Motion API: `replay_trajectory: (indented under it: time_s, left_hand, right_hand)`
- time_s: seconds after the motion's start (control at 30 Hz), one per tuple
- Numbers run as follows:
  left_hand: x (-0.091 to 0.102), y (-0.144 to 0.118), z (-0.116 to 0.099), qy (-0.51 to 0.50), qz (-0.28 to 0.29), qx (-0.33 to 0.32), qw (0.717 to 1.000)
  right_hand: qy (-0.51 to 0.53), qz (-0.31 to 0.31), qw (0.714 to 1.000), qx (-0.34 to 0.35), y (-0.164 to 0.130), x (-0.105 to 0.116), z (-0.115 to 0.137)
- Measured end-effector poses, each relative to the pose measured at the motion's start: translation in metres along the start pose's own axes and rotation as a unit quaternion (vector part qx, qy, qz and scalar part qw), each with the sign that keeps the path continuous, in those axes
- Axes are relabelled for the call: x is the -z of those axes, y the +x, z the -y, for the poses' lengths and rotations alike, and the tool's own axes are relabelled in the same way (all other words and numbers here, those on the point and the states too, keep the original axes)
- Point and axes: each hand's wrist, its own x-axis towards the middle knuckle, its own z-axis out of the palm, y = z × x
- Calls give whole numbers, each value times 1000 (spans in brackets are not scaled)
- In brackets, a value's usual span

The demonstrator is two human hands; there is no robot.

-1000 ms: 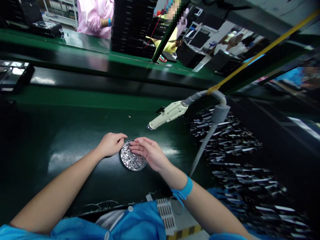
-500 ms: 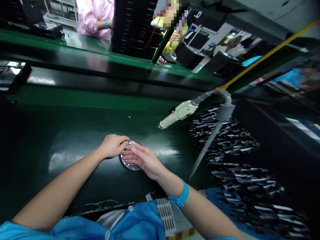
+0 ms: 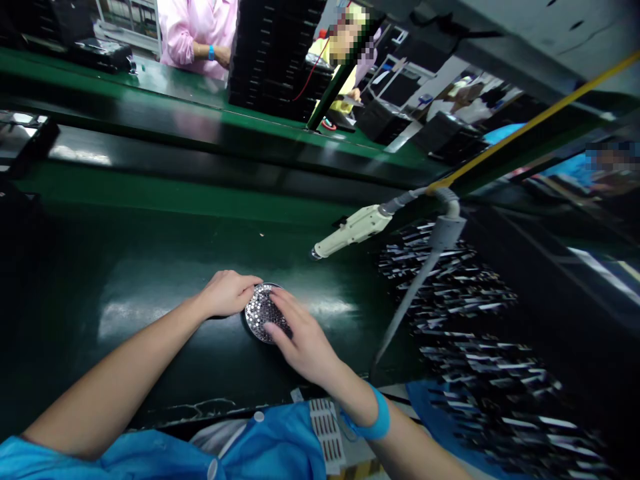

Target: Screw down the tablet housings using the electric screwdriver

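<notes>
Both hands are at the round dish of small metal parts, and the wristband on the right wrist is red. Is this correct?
Not quite. The head view shows both hands, left and right, at the dish, but the wristband is blue, not red.

A small round dish (image 3: 260, 313) of shiny silver screws lies flat on the dark green bench.

A dark green workbench (image 3: 150, 267) is shown, backed by a far green conveyor line (image 3: 200, 120). Black stacked trays (image 3: 280, 53) are seen beyond; overhead light is reflected.
</notes>
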Motion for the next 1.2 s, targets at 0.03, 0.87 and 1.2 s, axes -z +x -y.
replay_trajectory:
  time_s: [0.03,0.87,1.2]
  left_hand:
    - [0,0,1,-4,-2,0,1000]
    - [-2,1,1,-32,-30,24,999]
    - [-2,-1,1,-35,-25,6,999]
  right_hand:
    - [-53,20,998,24,-1,-6,1]
    - [-210,125,958,150,-2,6,-12]
    - [-81,63,984,146,1,17,-3]
